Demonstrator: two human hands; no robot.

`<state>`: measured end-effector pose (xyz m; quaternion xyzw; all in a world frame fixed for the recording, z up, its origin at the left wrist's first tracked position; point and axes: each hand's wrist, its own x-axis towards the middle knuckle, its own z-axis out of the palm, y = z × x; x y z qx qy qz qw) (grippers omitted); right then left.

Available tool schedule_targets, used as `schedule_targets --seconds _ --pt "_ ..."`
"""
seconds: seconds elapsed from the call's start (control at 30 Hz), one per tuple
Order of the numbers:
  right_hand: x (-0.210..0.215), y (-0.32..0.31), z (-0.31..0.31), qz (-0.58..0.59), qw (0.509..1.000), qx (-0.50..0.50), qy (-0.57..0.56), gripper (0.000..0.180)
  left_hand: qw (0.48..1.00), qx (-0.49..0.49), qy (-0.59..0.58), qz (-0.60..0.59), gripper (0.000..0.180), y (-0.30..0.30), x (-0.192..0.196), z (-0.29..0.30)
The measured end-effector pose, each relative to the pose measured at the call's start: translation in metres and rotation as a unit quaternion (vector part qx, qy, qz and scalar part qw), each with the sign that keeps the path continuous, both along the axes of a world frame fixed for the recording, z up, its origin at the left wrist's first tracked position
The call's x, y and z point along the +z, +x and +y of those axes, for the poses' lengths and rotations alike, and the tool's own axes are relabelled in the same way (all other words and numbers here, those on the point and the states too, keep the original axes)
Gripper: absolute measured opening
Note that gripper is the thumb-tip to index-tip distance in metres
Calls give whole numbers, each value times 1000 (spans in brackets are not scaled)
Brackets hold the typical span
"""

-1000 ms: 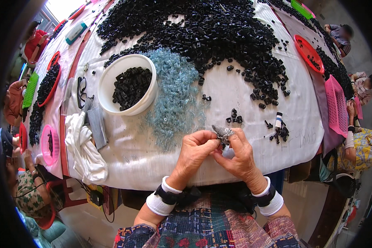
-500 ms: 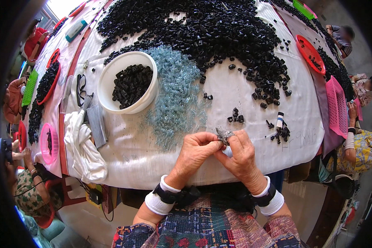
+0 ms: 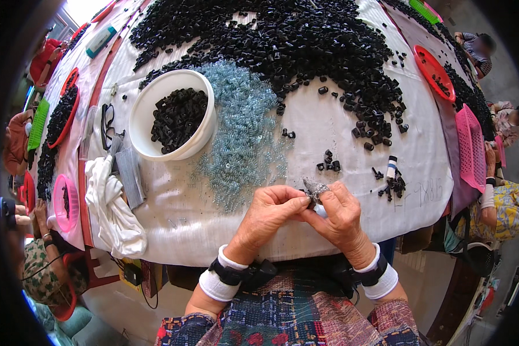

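Note:
My left hand (image 3: 271,210) is closed in a pinch on a small black plastic part (image 3: 311,202), mostly covered by the fingertips. Right against it, my right hand (image 3: 341,216) grips a small grey pointed piece (image 3: 313,185) with shiny, wire-like bits around it; its exact kind is unclear. The fingertips of both hands meet just above the near table edge. Beyond them lies a little group of loose black parts (image 3: 328,162). To the left of the hands spreads a heap of small pale-blue metal springs (image 3: 236,132).
A white tub (image 3: 205,134) of black parts stands at left, near glasses (image 3: 108,126) and white cloth gloves (image 3: 111,207). A great pile of black parts (image 3: 305,40) covers the far table. At right are a red tray (image 3: 420,60) and pink basket (image 3: 470,147). Other people sit along both sides.
The hands stay together in nearly the same spot, with slight finger movement. The view has shifted a little, so the tub and gloves appear slightly farther left.

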<state>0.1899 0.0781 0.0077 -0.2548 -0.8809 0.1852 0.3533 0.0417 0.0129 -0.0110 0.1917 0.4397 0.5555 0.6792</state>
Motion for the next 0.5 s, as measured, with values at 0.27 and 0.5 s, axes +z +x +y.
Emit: schedule_targets --seconds 0.27,0.5 --pt "-4 0 -1 28 1000 -13 3 27 1000 -4 0 -31 17 0 1 2" --pt "11 2 -2 6 999 -13 45 26 993 -20 32 -109 20 -4 7 -1"
